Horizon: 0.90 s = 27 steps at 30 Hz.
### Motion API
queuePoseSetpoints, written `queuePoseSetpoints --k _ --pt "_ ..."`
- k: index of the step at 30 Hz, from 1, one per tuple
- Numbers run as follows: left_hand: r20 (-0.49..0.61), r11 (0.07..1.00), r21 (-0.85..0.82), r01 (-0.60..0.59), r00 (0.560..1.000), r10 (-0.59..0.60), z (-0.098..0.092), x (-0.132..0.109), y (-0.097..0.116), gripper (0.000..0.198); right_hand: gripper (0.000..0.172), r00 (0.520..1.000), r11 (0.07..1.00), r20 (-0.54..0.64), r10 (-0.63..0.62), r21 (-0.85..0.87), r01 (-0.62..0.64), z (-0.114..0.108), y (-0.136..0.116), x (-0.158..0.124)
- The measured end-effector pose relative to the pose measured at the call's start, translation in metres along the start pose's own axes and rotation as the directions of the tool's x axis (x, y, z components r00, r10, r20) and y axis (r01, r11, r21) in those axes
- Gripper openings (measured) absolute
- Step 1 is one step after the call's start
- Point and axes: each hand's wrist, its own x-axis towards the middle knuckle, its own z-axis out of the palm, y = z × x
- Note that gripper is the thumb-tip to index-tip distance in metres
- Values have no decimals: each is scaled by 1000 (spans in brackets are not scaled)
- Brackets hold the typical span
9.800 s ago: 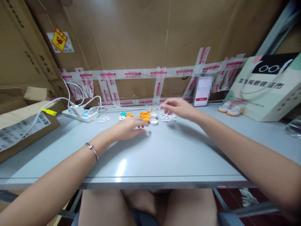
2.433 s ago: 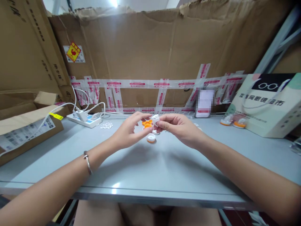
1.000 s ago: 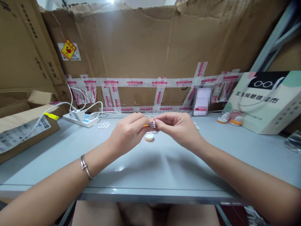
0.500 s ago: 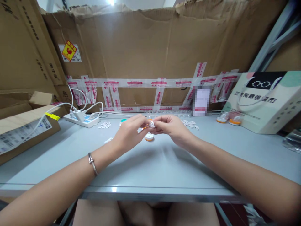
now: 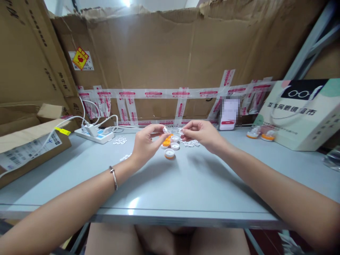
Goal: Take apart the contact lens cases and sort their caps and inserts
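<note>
The left hand (image 5: 147,143) pinches a small white plastic piece (image 5: 165,130) between thumb and finger; the right hand (image 5: 204,135) clamps a second white bit (image 5: 181,131) — both held above the gray table (image 5: 170,191). On it, nearer, sits a white-and-orange round cap (image 5: 169,153) — orange parts (image 5: 166,141) lie just beyond, a loose white pile (image 5: 191,143) to the right.

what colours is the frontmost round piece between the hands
The round piece is white above and orange below, seen best in the head view.
</note>
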Motion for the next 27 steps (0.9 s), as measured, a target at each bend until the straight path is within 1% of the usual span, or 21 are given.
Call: queuePoseSetpoints --k 2,3,5,7,10,13,17,20,24,27 --pt "6 999 -5 43 999 -42 -4 3 -3 16 8 998 1000 -66 4 -21 -5 -16 5 11" --pt "13 998 -8 64 998 -64 -6 4 -4 16 7 995 998 -96 1 -62 -7 -26 8 17" --pt "34 996 0 86 996 -86 -7 4 -6 15 6 993 973 -117 16 -227 -42 -48 18 29" --pt "61 996 14 85 994 -86 -7 3 -6 14 9 992 895 -103 70 -433 -108 -68 29 39" --pt "100 996 17 84 991 -85 -6 1 -5 14 12 989 779 -42 143 -612 -139 -85 46 48" --pt "123 996 7 85 989 -85 -6 0 -4 16 12 982 710 41 183 -696 -103 -89 55 51" --pt "145 994 -18 108 984 -105 -5 -1 -5 17 10 957 690 132 257 -719 -86 -86 58 52" --pt "174 987 -83 135 978 -119 -4 -2 -6 18 10 946 711 135 294 -693 -122 -83 59 52" --pt "186 969 -141 203 967 -175 -2 -2 -4 19 15 947 770 126 296 -617 -159 -79 61 51" --pt "190 956 -171 238 960 -206 -2 -1 -2 20 17 944 777 121 305 -605 -173 -77 59 49"
